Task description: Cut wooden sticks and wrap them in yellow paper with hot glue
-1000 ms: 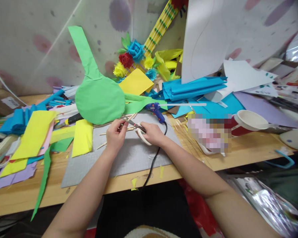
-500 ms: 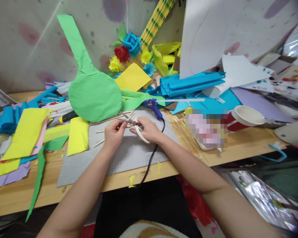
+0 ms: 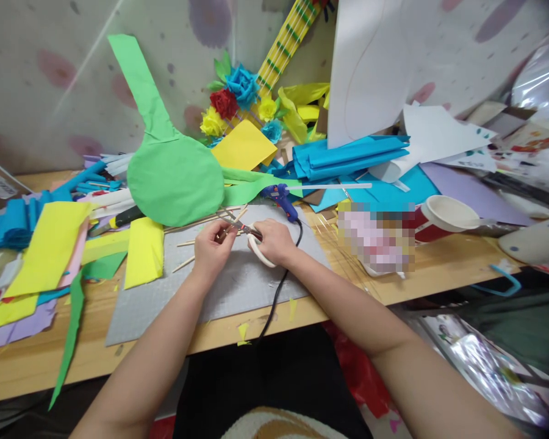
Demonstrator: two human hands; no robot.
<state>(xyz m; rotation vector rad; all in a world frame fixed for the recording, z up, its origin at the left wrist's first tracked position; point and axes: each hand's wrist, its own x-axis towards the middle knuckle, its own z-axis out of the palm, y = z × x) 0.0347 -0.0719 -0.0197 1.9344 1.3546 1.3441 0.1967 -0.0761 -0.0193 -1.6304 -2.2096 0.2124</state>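
Note:
My right hand [image 3: 276, 242] is closed around the handles of a pair of white-handled scissors [image 3: 258, 251]. Their metal blades point left and reach the fingertips of my left hand [image 3: 214, 244]. That hand is pinched on a thin wooden stick [image 3: 242, 213], which slants up to the right across the blades. The stick's lower end is hidden by my fingers. More thin sticks [image 3: 184, 264] lie beside my left hand on a grey cutting mat [image 3: 160, 317].
A blue glue gun [image 3: 281, 200] lies behind my right hand, its black cord [image 3: 276, 299] running over the mat. A green paper-covered round shape [image 3: 176, 180] leans at the back. Yellow crepe paper [image 3: 144, 253] lies left; a red-and-white cup [image 3: 443, 219] stands right.
The fingers of my right hand have closed further, and the scissor handles have come together. My left hand still pinches the stick in nearly the same place. The view has shifted slightly.

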